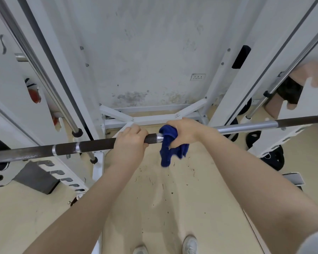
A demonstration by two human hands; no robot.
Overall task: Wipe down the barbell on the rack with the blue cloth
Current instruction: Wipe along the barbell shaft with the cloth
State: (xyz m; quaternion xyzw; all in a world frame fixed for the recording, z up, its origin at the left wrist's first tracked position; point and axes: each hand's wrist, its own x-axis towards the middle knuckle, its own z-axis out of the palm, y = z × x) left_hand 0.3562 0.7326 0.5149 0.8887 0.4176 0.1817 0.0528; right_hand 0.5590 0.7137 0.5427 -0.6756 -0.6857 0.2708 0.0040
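Dark barbell (pixel 92 146) lies level across rack; blue cloth (pixel 170 145) bunched round it

Barbell (pixel 92 146): both ends ran past the frame's left and right edges; a stretch lay hidden under the left hand (pixel 129 142) and under the blue cloth (pixel 170 145) wrapped by the right hand (pixel 184 132). Rack (pixel 92 88): uprights cut off at top. Shoes (pixel 190 244): cropped at near edge. Wall socket (pixel 198 77): too small to read. Weight plates (pixel 273 158), far right: partly hidden behind the frame.
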